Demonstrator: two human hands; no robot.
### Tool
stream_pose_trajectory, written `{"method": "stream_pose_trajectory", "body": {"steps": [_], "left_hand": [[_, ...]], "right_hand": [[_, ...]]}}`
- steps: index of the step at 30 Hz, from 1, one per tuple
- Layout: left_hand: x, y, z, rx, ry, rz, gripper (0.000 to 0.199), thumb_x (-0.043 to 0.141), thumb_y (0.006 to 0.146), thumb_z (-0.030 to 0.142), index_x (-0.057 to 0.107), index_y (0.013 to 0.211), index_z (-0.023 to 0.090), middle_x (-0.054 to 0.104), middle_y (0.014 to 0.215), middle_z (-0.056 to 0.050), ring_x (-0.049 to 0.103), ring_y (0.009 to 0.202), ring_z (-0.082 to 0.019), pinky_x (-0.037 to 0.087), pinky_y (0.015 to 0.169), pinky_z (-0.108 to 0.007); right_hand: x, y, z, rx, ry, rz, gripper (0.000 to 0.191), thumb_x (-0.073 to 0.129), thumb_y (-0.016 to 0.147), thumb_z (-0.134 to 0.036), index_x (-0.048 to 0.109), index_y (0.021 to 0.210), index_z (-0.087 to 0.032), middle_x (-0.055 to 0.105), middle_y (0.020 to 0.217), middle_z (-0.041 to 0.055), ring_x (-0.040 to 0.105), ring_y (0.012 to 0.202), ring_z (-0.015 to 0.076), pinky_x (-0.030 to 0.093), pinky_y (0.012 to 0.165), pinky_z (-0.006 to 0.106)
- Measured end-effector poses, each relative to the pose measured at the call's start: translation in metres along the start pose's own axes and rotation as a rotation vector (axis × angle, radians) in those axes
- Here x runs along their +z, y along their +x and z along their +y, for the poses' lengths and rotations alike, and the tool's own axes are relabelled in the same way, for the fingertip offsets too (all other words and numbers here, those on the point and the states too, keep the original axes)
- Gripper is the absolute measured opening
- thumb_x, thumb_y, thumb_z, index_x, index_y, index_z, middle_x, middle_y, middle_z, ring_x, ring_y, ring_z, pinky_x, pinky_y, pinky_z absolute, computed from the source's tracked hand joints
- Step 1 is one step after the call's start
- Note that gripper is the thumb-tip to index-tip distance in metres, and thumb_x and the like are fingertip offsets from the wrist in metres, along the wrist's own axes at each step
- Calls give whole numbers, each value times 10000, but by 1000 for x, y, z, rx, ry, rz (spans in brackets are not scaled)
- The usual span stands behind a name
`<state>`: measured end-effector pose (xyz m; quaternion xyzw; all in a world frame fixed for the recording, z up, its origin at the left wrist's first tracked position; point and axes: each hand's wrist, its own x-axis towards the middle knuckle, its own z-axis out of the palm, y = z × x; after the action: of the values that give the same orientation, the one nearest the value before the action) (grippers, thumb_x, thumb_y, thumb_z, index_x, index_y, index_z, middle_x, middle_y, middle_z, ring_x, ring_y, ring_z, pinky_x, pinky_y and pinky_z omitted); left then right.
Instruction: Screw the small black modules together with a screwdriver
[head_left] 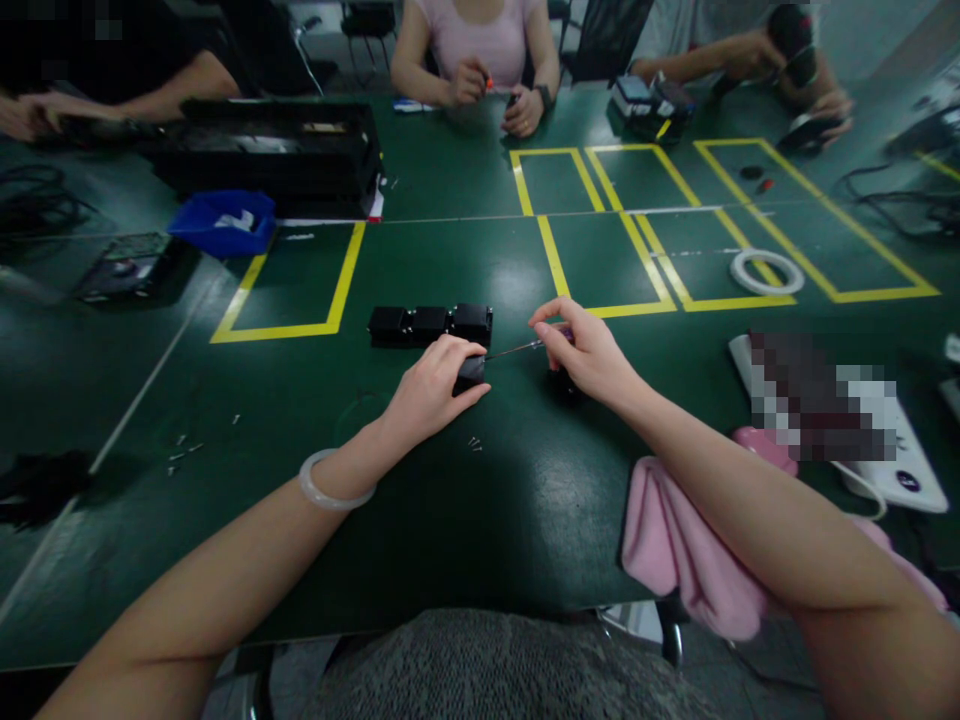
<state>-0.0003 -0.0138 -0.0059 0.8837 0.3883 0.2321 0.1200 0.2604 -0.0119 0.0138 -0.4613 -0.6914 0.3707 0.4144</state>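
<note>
Green tabletop (420,560), screwdriver (528,346), unreadable round label (909,482)

no words or numbers legible, a dark round emblem (909,481) borne by a white case (921,460) beyond the pink cloth (660,530), its pale mark too small to be read
</note>
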Motion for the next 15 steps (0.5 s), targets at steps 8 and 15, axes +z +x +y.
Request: {"method": "stream_pose_trajectory", "body": {"steps": [8,15], "left_hand": [[1,0,-1,18,-2,7,382,704,982,280,570,1330,200,651,1290,-142,641,1241,-325,564,1056,-514],[-1,0,0,6,-9,-2,371,695,985,293,581,1328,211,649,1291,-133,642,1248,-318,566,1062,-499]], "right_hand": [[0,0,0,-37,3,13,136,594,1010,-318,533,1107,-244,537,682,-81,532,540,118,387,597,303],[0,0,-2,-34,-26,3,92,569,1014,-264,528,1094,-246,515,650,-82,522,531,126,380,589,308]]}}
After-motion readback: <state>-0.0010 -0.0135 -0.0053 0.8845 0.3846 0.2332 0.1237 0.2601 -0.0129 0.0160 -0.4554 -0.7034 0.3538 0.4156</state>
